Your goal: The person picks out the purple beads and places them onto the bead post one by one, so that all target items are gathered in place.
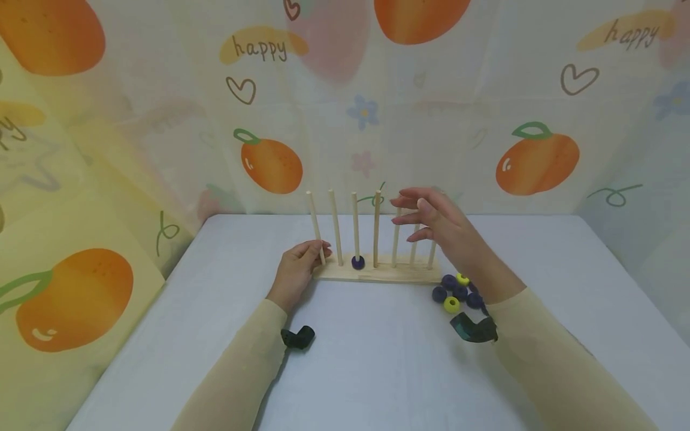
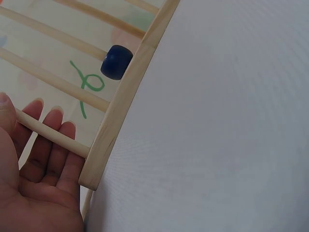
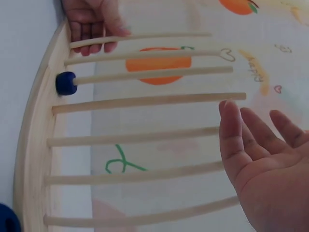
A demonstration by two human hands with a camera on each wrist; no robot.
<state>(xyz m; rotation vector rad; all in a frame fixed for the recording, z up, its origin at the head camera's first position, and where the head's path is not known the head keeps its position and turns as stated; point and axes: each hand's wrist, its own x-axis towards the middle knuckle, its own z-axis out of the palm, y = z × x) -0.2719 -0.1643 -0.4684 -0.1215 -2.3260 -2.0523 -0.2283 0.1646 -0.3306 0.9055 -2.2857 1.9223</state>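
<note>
On the table stands a wooden rack, a long flat base [image 1: 399, 275] with several upright pegs. One dark blue bead [image 1: 358, 262] is threaded on the third peg from the left and sits down at the base. At the rack's left end, my left hand [image 1: 296, 266] holds the leftmost peg [image 2: 58, 138] low down, thumb on one side and fingers behind. Over the right-hand pegs, my right hand [image 1: 439, 218] is raised with spread, slightly bent fingers. Nothing shows in it in the right wrist view, where the fingertips are close to the peg tops.
Loose dark blue beads [image 1: 460, 293] and yellow beads [image 1: 451, 305] lie in a cluster by the rack's right end, partly hidden behind my right wrist. A printed cloth [image 1: 334, 137] hangs behind the white table [image 1: 372, 359].
</note>
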